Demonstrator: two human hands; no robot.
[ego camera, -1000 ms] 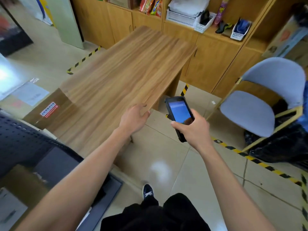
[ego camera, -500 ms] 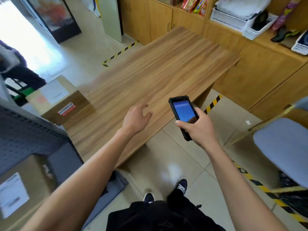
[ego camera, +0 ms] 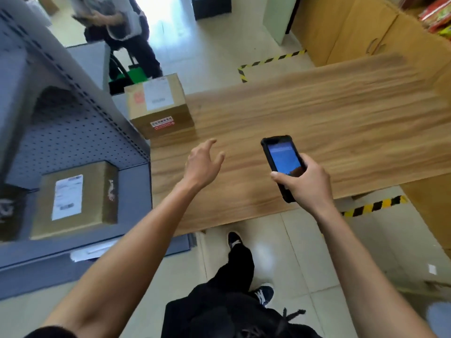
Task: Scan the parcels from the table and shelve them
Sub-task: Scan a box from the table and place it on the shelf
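- Since a second ago the view has swung left: the brown cardboard parcel with white and red labels [ego camera: 159, 107], then only at the frame's margin, now stands in plain sight at the far left corner of the long wood-grain table [ego camera: 317, 132].
- The left hand [ego camera: 203, 162] has moved from the table's near edge out over the top toward that parcel, fingers spread and loosely bent, holding nothing, not yet touching it.
- The right hand [ego camera: 306, 181] still grips the black handheld scanner with its lit blue screen [ego camera: 283, 164]; a scan looks imminent.
- The grey perforated metal shelf [ego camera: 80, 140] holds another labelled brown cardboard box [ego camera: 75, 198], beside something dark I cannot identify.
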